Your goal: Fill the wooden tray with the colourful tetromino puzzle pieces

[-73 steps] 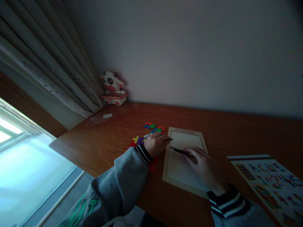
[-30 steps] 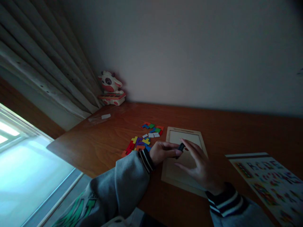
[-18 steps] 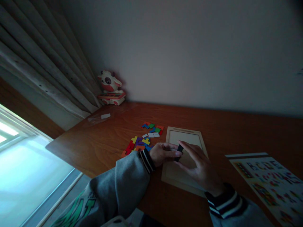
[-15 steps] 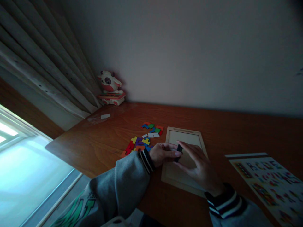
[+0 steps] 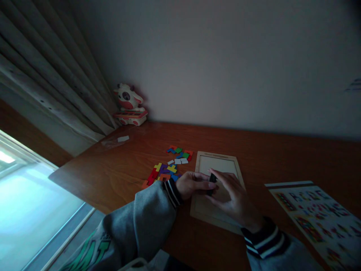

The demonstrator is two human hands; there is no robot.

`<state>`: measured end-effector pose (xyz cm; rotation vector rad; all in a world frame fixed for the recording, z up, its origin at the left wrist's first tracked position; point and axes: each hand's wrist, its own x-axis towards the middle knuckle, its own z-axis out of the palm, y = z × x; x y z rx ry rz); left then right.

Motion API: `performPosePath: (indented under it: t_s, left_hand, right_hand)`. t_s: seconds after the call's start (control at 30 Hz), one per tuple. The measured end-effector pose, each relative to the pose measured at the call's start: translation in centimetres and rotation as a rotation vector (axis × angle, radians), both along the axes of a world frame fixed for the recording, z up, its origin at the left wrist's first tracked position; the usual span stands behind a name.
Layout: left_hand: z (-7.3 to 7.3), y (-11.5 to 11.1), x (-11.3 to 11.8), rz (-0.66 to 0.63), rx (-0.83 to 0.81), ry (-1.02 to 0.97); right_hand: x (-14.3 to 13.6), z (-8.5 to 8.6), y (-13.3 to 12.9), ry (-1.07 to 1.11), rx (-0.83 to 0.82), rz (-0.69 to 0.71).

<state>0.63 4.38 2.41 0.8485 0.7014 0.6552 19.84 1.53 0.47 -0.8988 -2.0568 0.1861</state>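
Both hands meet above a light wooden tray [image 5: 239,171] with a raised frame and a pale inside. Between them is a small black piece [image 5: 212,183], held roughly upright. My left hand [image 5: 191,185] pinches it from the left side with thumb and fingers. My right hand [image 5: 235,197] grips its upper and lower ends between finger and thumb. Left of the tray lie flat coloured puzzle pieces [image 5: 153,175] in red, yellow, purple, orange, blue and green, with several small white pieces [image 5: 177,161] among them. My left hand and cuff border the nearest pieces.
A printed sheet with colourful letters and figures [image 5: 318,214] lies on the wooden table [image 5: 225,137] at the right. A toy cow with a keyboard [image 5: 130,105] stands in the back left corner. Near it are a white slip [image 5: 123,139] and clear plastic. Curtain and window are at left.
The view has shifted slightly, so the table and things on it appear a little further left. Both hands keep their hold on the black piece, with hardly any change in pose.
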Motion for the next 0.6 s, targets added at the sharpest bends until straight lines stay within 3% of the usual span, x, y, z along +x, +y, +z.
performPosePath:
  t_s: [0.33,0.6]
  left_hand:
    - [0.25,-0.03,-0.10,-0.043,0.109,0.042]
    - [0.25,0.04,-0.10,-0.055,0.097,0.045]
  right_hand:
    - [0.19,0.29,-0.04,-0.027,-0.027,-0.002]
    - [0.07,0.41,-0.20,0.000,-0.008,0.002]
